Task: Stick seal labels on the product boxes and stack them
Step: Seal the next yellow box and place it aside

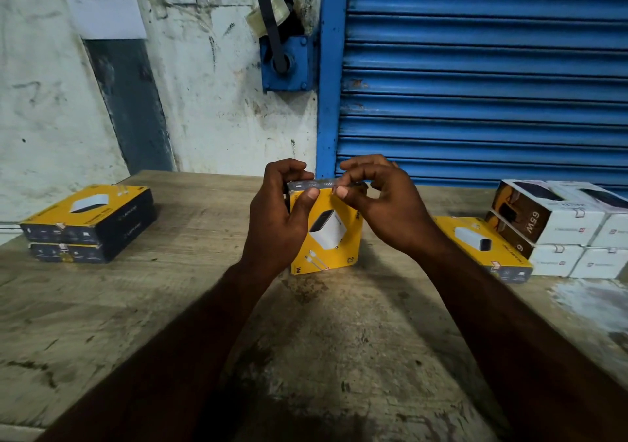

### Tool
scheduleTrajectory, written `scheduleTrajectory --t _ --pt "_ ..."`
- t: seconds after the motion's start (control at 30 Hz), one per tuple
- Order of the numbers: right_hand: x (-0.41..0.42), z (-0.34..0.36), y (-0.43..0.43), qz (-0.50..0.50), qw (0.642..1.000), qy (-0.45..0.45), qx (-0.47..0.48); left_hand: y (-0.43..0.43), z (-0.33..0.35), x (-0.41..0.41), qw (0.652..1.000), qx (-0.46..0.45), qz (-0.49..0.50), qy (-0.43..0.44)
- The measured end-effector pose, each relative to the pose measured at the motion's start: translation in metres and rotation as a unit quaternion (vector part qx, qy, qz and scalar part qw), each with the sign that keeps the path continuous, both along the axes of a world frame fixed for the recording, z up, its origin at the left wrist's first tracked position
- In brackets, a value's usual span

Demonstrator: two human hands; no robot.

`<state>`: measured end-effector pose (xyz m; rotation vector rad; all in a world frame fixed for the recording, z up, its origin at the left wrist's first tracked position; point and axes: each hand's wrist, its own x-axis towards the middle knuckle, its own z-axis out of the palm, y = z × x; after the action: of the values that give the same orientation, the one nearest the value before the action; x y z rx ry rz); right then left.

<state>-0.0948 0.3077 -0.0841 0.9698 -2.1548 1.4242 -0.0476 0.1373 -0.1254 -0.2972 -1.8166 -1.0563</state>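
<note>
Yellow box [328, 234] picturing a white charger stands upright, left hand [282, 217] and right hand [384, 203] pinching its dark top.

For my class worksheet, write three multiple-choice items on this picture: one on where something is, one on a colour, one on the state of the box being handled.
1. Where on the table is the stack of two yellow boxes?
A) left side B) right side C) centre
2. What colour is the shutter?
A) red B) blue C) green
3. How is the held box placed?
A) lying flat B) torn open C) standing upright

Key: 1 A, the stack sits near the table's left edge; 2 B, its slats are blue; 3 C, the left hand and right hand pinch its top edge while it stands on the table.
</note>
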Motion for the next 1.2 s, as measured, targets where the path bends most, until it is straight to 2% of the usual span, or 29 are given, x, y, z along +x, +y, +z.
scheduleTrajectory --t 0.23,1.2 --pt "0.0002 0.0007 -0.0003 0.005 0.999 -0.027 0.031 0.0004 -0.0001 -0.0006 1.0 -0.006 0.001 0.003" --pt "-0.0028 -0.0057 -0.0007 0.07 0.997 -0.025 0.004 0.0009 -0.0009 -0.0012 1.0 -0.008 0.007 0.003"
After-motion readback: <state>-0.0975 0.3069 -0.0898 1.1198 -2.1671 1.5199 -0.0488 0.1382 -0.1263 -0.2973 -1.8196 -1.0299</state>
